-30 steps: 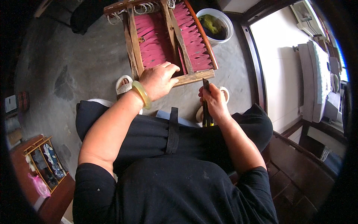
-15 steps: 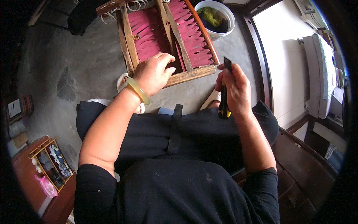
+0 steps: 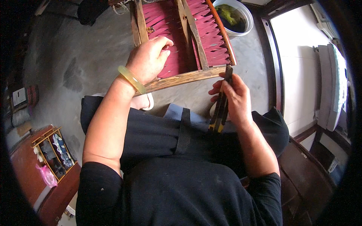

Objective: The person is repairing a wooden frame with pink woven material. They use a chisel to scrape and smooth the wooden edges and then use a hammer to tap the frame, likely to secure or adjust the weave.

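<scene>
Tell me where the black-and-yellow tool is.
In the head view, the black-and-yellow tool is right of centre in the right hand, its upper end by the near right corner of the wooden frame.

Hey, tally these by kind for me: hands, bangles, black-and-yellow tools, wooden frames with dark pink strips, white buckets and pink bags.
Hands: 2, left hand and right hand
Bangle: 1
Black-and-yellow tool: 1
Wooden frame: 1
White bucket: 1
Pink bag: 1
Total: 7

The frame (image 3: 188, 78) is rough-grained wood, its red webbing (image 3: 164, 26) matt and creased; the bucket (image 3: 247, 28) at one o'clock looks like smooth, translucent plastic; the bangle (image 3: 131, 80), glossy.
</scene>
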{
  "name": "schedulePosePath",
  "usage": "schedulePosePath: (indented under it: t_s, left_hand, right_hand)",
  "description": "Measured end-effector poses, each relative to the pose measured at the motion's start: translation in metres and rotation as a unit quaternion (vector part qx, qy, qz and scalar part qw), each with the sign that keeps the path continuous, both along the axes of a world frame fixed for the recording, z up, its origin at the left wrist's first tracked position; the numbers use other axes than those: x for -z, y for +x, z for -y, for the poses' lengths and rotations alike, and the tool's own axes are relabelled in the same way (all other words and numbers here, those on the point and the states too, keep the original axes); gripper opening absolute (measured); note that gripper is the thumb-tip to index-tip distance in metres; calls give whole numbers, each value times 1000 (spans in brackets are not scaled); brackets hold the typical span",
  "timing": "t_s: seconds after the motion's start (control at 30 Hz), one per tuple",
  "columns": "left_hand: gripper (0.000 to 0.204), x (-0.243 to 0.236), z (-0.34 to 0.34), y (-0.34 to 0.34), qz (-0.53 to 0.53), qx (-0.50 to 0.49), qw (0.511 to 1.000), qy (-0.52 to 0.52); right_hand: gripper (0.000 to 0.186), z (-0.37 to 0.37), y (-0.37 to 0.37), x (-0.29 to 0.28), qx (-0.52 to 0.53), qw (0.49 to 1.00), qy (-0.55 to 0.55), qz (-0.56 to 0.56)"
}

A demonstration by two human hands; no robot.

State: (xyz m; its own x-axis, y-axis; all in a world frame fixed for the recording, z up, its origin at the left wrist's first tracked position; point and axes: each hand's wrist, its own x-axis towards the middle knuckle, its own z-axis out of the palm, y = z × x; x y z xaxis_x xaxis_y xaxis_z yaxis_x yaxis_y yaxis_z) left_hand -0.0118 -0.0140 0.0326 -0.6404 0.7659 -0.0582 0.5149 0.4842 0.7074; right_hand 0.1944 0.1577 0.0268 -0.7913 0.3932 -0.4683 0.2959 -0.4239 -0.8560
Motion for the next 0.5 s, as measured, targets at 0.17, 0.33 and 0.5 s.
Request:
schedulePosePath:
  t_s: [0.17, 0.33, 0.5]
  left_hand:
    - [18, -2, 12, -9, 10, -30, 999, -2]
    - [18, -7, 20, -13, 15, -70, 997, 28]
    - [15, -6, 26, -15, -12, -55, 998, 29]
  right_hand:
    - [24, -3, -3, -2, -5, 1000, 2, 19]
    - [24, -1, -4, 5, -60, 998, 1, 30]
    - [23, 4, -6, 11, -122, 990, 23, 67]
